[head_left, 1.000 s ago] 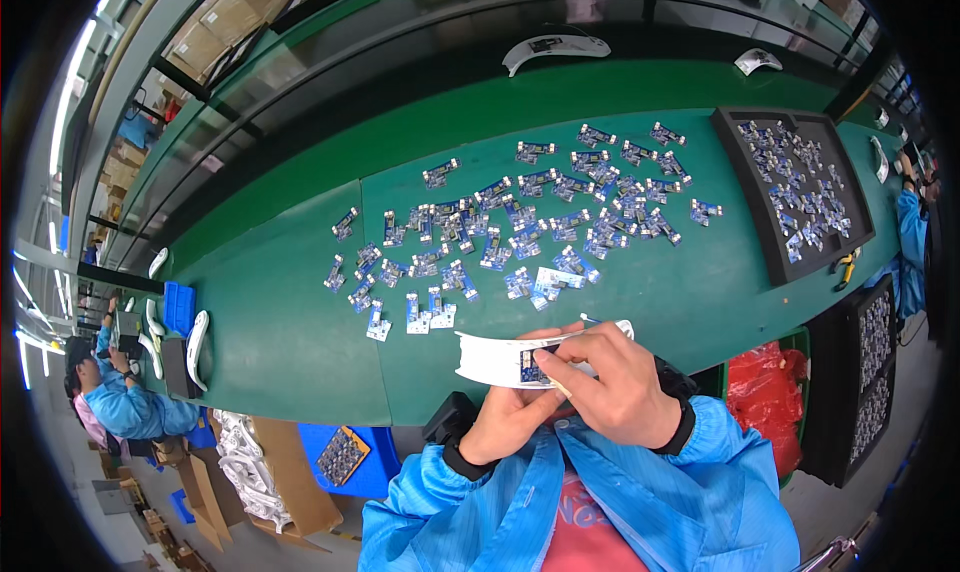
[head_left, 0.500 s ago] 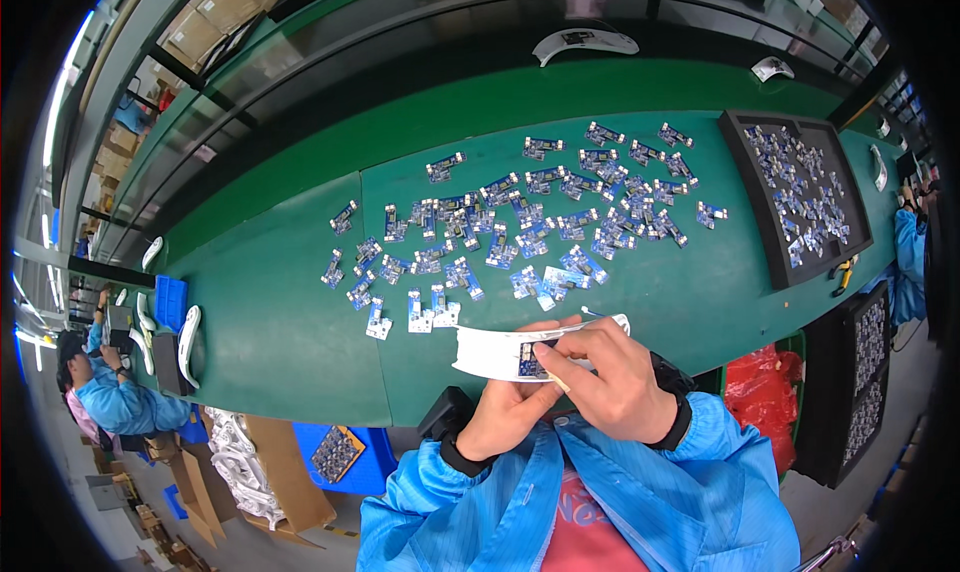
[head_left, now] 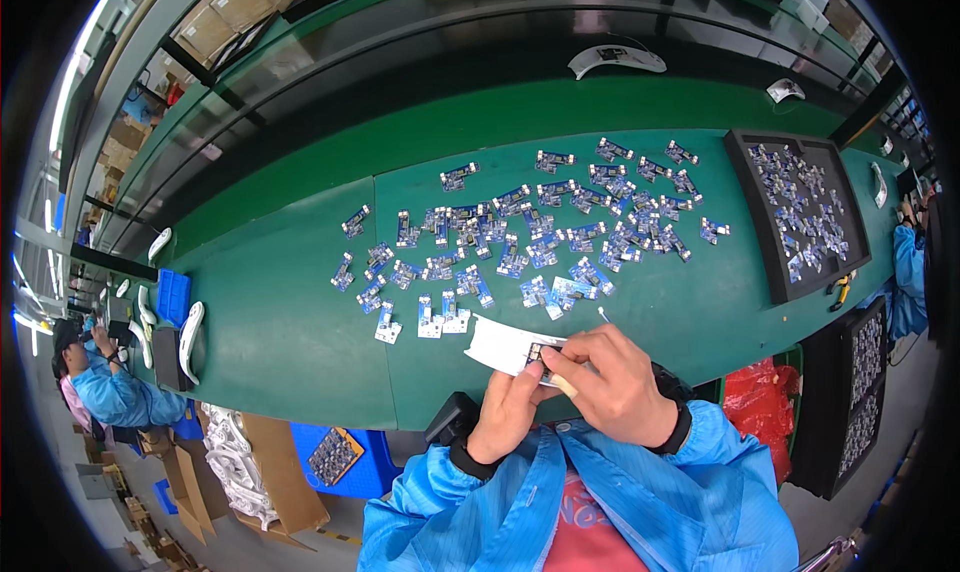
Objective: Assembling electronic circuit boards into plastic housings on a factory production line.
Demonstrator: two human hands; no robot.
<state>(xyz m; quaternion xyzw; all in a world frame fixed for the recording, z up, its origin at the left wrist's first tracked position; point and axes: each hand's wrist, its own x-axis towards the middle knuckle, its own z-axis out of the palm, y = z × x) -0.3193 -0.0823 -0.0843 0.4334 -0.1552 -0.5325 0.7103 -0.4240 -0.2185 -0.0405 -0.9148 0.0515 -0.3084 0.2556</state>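
Note:
At the table's near edge, my left hand [head_left: 508,407] grips a white curved plastic shell [head_left: 497,343] from below, its thumb resting by a small dark circuit board [head_left: 537,353] set in the shell. My right hand [head_left: 620,392] closes over the shell's right end, thumb and fingers pinched at the board and hiding part of it. Something pale yellow shows at a right fingertip; I cannot make it out. A thin wire with a small white plug [head_left: 603,315] sticks up just beyond that hand. Many blue circuit boards [head_left: 465,227] lie loose on the green table [head_left: 280,302] ahead.
A black tray [head_left: 757,222] of boards stands at the right, yellow-handled pliers [head_left: 841,292] beside it. White shells [head_left: 190,342] and a blue bin [head_left: 173,298] are at the left. Another shell [head_left: 617,60] lies at the back. A co-worker [head_left: 125,392] sits far left, another far right.
The shell has tilted, its left end a little farther right and its right end now more covered by my right hand. My left thumb has come up to the board. The whole view has shifted slightly.

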